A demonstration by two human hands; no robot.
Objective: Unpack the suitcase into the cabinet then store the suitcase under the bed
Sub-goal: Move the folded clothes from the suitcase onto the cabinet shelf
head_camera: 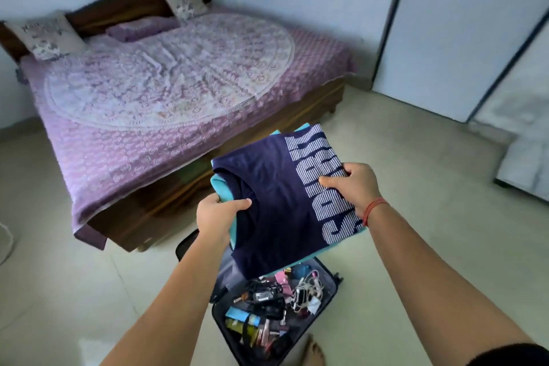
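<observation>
A folded navy T-shirt [276, 187] with white lettering lies on top of a folded teal garment [221, 186], both held in the air above the floor. My left hand [215, 218] grips the stack's left edge, thumb on top. My right hand [353, 184] grips its right edge over the lettering. Below them the dark suitcase [329, 297] lies open on the floor, holding cables, chargers and several small toiletries. The bed [166, 92] with a purple patterned cover stands ahead on the left. The white cabinet doors [445, 38] stand at the right.
Two patterned pillows [47, 36] lean on the wooden headboard. A white marble-look object [525, 166] sits on the floor at the far right. My bare foot [313, 350] is beside the suitcase. Pale tiled floor [416, 217] stretches between bed and cabinet.
</observation>
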